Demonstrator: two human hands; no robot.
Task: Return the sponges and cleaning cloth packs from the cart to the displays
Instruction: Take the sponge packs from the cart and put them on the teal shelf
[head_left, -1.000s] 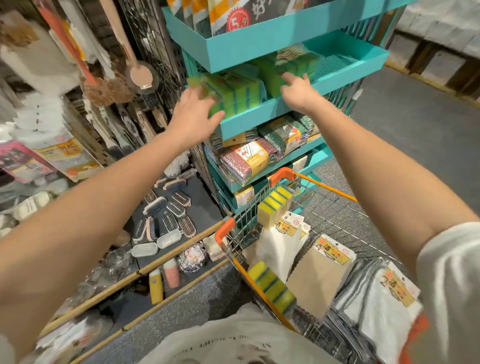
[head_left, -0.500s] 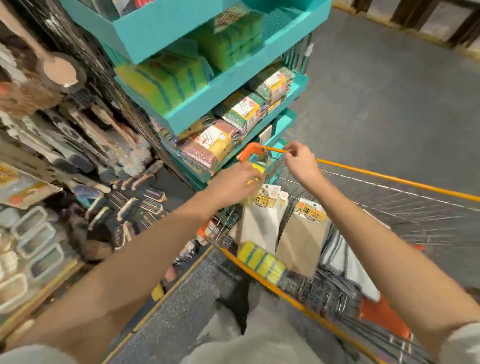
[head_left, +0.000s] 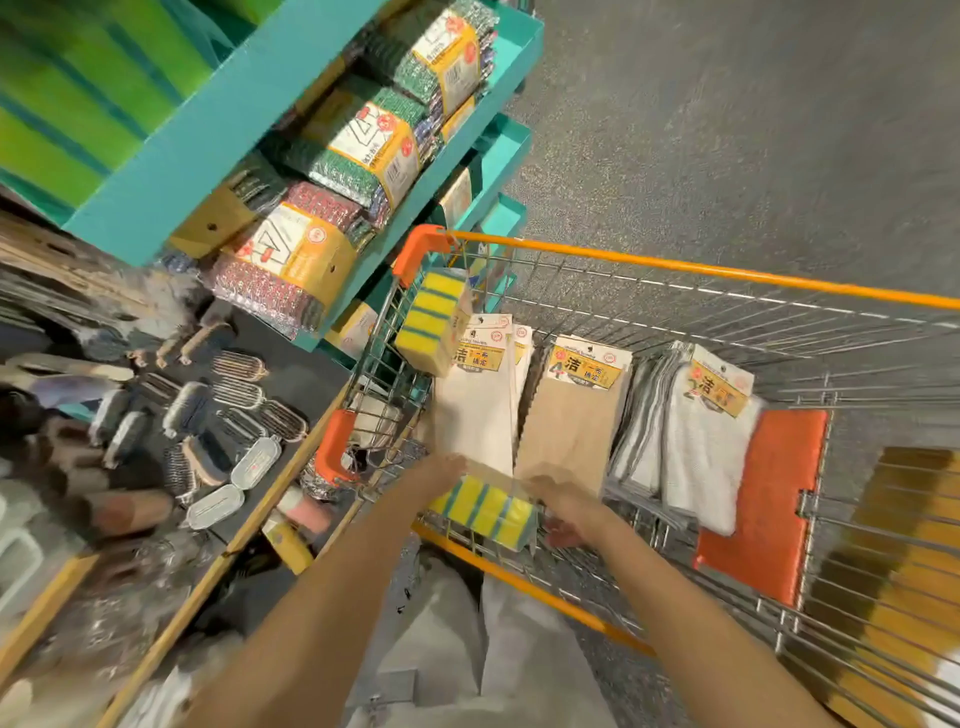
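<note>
both hands at a sponge pack by the cart's near edge
the left hand (head_left: 441, 467) and right hand (head_left: 566, 514) flank the yellow sponge pack (head_left: 488, 512) lying along the near rim of the cart (head_left: 727, 270); blur hides whether either hand clasps it. a 2nd sponge pack (head_left: 431, 322) leans in the far left corner, cloth packs (head_left: 571, 415) beside it.

This is looking like a shop aisle: teal display shelves (head_left: 208, 130) are carrying rows of labelled scourer packs (head_left: 363, 150), a wire shopping cart (head_left: 675, 267) with orange trim is standing beside them, and brushes (head_left: 234, 400) are lying on a low dark shelf.
</note>
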